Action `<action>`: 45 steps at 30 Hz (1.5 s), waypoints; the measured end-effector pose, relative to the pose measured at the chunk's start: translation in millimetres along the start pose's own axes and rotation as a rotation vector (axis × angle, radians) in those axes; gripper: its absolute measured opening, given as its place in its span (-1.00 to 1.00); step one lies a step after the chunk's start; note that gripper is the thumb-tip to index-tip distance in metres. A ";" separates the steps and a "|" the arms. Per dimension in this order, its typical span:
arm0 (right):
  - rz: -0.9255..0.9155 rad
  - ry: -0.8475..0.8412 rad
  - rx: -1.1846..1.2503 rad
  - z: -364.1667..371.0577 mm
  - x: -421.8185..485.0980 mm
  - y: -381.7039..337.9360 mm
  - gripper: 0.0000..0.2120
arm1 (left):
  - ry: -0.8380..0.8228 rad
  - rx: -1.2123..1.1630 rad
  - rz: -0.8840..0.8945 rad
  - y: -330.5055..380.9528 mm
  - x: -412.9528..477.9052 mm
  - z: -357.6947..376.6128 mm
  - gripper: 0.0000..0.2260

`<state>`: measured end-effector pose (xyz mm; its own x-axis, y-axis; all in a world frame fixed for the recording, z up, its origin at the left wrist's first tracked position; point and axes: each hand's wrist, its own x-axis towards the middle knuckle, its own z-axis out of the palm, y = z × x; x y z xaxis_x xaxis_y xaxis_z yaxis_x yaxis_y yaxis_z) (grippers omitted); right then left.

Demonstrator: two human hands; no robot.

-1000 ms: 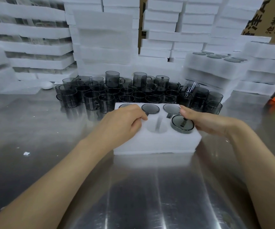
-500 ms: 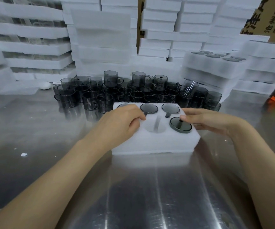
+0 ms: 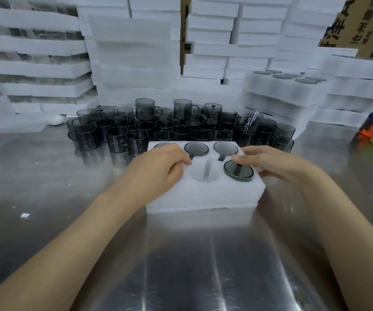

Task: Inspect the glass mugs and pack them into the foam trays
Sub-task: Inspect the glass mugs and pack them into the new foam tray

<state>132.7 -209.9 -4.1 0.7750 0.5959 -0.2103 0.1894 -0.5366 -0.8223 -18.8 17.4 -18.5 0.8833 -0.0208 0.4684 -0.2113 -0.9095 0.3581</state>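
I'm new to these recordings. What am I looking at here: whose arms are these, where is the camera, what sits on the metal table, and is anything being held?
No machine here: a person's two bare arms, filmed by a camera worn on the head, looking forward and down. On the steel table lies a white foam tray with round pockets. Several pockets hold dark glass mugs set upside down; the near middle pocket is empty. The right hand rests on the tray with fingers fairly straight, a fingertip touching the near right mug, which stands proud of its pocket. The left hand lies curled over the tray's left side; what is under it is hidden. Behind wait loose mugs and stacked foam trays.
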 end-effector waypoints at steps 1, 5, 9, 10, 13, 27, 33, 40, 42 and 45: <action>-0.020 0.108 0.000 -0.5 -0.6 -0.7 -0.72 | -0.001 -0.004 -0.002 0.0 0.0 0.0 -0.75; -0.081 0.909 -0.088 -15.5 8.1 13.0 -0.82 | -0.007 0.002 0.009 0.1 -0.6 -0.7 -0.76; -0.013 1.076 -0.422 -24.8 17.5 38.0 -0.67 | -0.017 0.009 0.012 0.5 -0.6 -1.3 -0.76; 0.017 1.043 -0.466 -25.2 21.1 44.1 -0.66 | -0.020 0.013 0.011 0.7 -0.6 -1.6 -0.76; 0.105 0.963 -0.470 -26.8 30.9 58.6 -0.68 | -0.031 0.030 0.004 0.4 -0.5 -2.8 -0.75; -0.699 0.951 0.189 40.2 4.5 -28.2 -0.84 | -0.063 0.031 -0.075 2.6 -1.7 -2.6 -0.57; -0.912 0.593 0.044 69.9 -8.2 -39.0 -0.61 | -0.081 0.023 -0.078 2.4 -1.8 -2.0 -0.43; -0.872 0.473 -0.051 71.2 -7.9 -34.3 -0.38 | -0.054 0.015 -0.092 3.2 -1.3 -2.1 -0.71; -0.887 0.476 -0.060 70.4 -8.1 -34.5 -0.38 | -0.060 0.011 -0.094 3.4 -1.4 -2.2 -0.68; -0.924 0.496 -0.143 69.4 -7.8 -35.2 -0.40 | -0.067 0.011 -0.095 3.0 -1.5 -2.4 -0.64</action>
<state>78.2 -154.2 -10.2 0.4467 0.5154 0.7313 0.8756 -0.0841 -0.4757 -21.8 15.7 -16.1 0.9252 0.0384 0.3776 -0.1210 -0.9132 0.3892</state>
